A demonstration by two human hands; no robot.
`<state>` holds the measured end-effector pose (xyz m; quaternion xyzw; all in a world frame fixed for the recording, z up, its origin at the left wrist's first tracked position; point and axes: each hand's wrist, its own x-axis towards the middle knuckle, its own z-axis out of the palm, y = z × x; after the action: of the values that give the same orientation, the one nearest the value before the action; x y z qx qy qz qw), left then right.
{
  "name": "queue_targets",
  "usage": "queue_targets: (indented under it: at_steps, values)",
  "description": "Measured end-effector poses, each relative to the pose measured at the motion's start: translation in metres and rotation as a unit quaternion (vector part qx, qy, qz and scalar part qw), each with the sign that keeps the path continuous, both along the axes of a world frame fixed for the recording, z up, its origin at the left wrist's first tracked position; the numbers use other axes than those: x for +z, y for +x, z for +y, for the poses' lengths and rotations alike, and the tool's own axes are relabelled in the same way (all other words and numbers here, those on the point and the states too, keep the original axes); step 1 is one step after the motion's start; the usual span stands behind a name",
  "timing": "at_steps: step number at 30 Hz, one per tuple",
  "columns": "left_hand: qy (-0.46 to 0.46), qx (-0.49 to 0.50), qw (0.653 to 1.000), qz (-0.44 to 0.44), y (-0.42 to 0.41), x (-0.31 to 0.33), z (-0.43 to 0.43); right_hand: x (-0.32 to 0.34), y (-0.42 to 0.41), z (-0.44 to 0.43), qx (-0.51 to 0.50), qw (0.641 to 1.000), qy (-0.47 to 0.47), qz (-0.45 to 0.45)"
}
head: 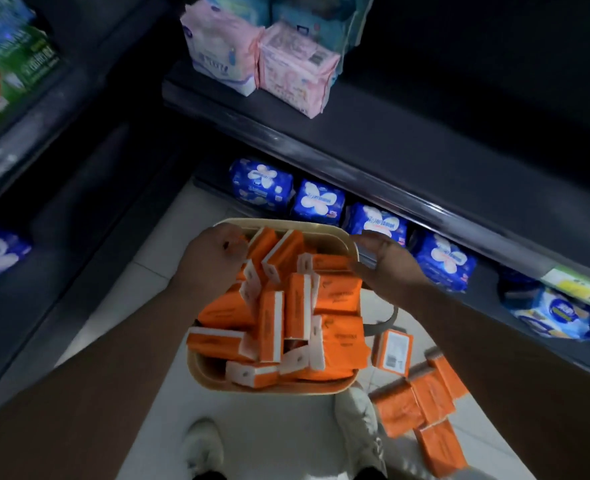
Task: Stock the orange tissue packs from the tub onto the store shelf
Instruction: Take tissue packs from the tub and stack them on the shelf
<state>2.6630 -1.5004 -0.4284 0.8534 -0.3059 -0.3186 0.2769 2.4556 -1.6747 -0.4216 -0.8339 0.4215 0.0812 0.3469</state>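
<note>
Orange tissue packs fill a beige tub, piled loose at all angles, some flat, some on edge with white ends showing. Tub sits in front of the person, between both arms, above a pale tiled floor; cannot tell whether it is lifted or resting.

Left hand at the far-left corner of the rim, fingers curled over it, gripping. Right hand on the far-right rim, fingers hooked over the edge, gripping as well.

More loose orange packs lie on the floor just right of the tub, most in a rough row, 1 standing with its barcode face up.

Dark store shelf runs diagonally beyond the tub; pink packs stand on it at the left end. Blue packs line the level beneath it. Green and red cartons on separate shelving at far left, blurred.

2 pale shoes at the bottom edge, the right 1 touching the tub's near rim in the view
</note>
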Motion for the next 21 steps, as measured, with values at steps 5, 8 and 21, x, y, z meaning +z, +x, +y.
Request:
queue_targets:
  at_steps: [5, 8, 21]
  values:
    - [-0.005, 0.072, 0.997, -0.018, -0.025, -0.005, -0.023, -0.017, 0.007, -0.023, 0.110, 0.993, -0.039, -0.015]
    - [0.031, 0.061, 0.998, -0.003, -0.033, -0.021, -0.031, -0.031, 0.008, -0.031, 0.149, 0.988, -0.045, -0.017]
    - [-0.022, 0.078, 0.986, -0.148, -0.029, -0.075, -0.029, -0.102, 0.042, -0.048, 0.230, 0.956, -0.100, -0.154]
